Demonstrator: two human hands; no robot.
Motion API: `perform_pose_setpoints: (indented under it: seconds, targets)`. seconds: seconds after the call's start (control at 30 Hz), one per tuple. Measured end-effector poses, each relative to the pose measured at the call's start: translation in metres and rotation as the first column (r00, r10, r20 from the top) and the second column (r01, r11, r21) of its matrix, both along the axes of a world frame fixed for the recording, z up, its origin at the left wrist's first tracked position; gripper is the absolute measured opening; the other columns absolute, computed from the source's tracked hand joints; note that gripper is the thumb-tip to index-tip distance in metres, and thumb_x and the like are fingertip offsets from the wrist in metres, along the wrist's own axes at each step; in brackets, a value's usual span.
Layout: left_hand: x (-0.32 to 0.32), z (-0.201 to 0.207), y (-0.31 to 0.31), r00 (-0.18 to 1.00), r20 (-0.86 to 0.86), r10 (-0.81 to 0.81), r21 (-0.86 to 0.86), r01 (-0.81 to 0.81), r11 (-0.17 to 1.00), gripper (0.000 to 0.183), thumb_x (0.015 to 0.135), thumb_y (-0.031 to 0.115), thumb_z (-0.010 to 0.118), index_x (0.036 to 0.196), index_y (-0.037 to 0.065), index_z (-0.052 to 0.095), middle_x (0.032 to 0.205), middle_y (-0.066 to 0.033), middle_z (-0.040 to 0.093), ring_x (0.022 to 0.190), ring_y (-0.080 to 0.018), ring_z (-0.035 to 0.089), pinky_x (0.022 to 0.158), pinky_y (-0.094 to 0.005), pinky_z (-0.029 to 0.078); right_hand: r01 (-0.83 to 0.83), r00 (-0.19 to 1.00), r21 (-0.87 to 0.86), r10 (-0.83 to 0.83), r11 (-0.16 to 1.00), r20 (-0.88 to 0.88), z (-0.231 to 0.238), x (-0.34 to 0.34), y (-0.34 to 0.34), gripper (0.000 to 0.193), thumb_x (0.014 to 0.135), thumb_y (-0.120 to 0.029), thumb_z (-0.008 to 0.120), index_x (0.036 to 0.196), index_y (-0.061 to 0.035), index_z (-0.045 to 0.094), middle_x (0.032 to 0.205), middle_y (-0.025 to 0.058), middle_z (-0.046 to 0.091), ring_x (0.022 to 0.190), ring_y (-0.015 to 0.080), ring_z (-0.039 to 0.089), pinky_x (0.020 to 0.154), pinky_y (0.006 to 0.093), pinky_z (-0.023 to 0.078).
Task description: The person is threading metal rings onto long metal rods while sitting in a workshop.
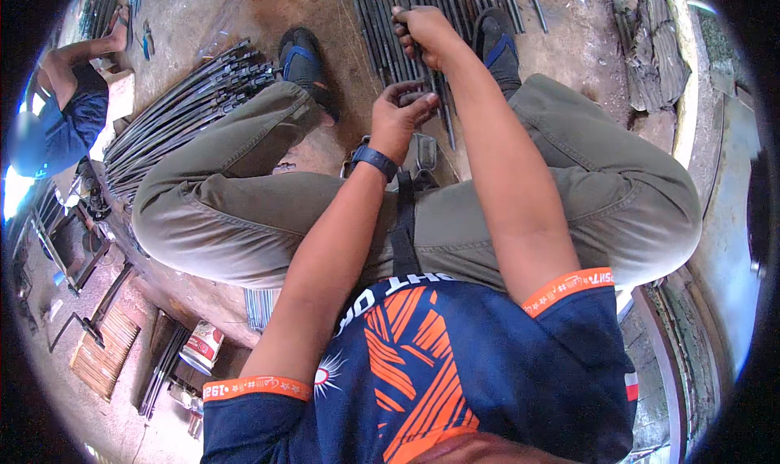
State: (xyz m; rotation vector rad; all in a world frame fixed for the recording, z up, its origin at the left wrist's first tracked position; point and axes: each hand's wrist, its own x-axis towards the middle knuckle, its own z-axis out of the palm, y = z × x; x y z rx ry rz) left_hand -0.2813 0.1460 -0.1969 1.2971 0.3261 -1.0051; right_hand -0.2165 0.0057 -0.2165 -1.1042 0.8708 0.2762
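Note:
My right hand [429,37] is closed in a fist around a dark metal rod, most of it hidden by the fingers. Just below and slightly left of it, my left hand [402,114], with a dark watch at the wrist, has its fingers curled toward the thumb. What lies between those fingers is too small and hidden to name. Under and beyond both hands, many dark metal rods [375,33] lie side by side on the floor between my feet. A metal object [424,151] sits on the floor below my left hand, partly covered.
A large bundle of dark rods [191,106] lies beside my left leg. My feet, in sandals [301,54], flank the middle rods. Another person [73,114] sits at far left, near pliers [148,41]. Weathered wood [654,49] lies at right; a tin [201,344] stands lower left.

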Motion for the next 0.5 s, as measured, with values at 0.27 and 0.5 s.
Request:
perform_pose_setpoints:
  seconds: [0.27,0.5]
  targets:
    - [0.0,-0.001,-0.002,0.996,-0.083,0.023,-0.061,-0.028,0.998,0.042,0.081,0.008,0.063,0.116,-0.001,0.042,0.103,-0.0141,0.057,0.089,-0.0253,0.062,0.078,-0.0352,0.052,0.031,1.0,-0.001,-0.031,1.0,0.002,0.0,-0.001,-0.002,0.018,0.091,-0.024,0.05,0.083,-0.0077,0.051,0.062,-0.0033,0.044,0.045,0.0072,0.034,0.042,0.024,0.031]
    - [0.003,-0.019,0.009,0.92,-0.332,0.21,-0.191,-0.284,0.94,0.047,0.078,0.009,0.067,0.116,-0.002,0.042,0.103,-0.0142,0.057,0.086,-0.0248,0.062,0.073,-0.0314,0.053,0.013,0.999,0.013,-0.013,1.0,0.044,-0.013,-0.003,-0.01,0.019,0.091,-0.024,0.049,0.081,-0.0081,0.05,0.061,-0.0036,0.044,0.046,0.007,0.035,0.041,0.0235,0.03]
